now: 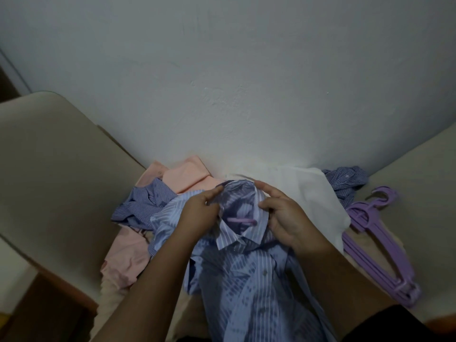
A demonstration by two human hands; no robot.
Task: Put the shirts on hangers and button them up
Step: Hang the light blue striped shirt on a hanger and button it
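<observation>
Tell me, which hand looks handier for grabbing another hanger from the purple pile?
Probably the right hand. The purple hangers lie on its side, past the white shirt. The left hand grips the striped shirt's collar on the far side and would have to cross over.

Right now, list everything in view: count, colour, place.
striped shirt: 1, light blue with white stripes, centre, collar held up by both hands
hanger inside collar: 1, purple, partly visible in the neck opening
spare hangers: a stack, count unclear, purple, right
white shirt: 1, white, behind right hand
checked shirt: 1, blue and white, far right by the wall
dark striped shirt: 1, blue, crumpled, left
pink clothing: count unclear, peach pink, left and rear
wall: 1, white, behind
left hand: gripping the collar's left side
right hand: gripping the collar's right side
</observation>
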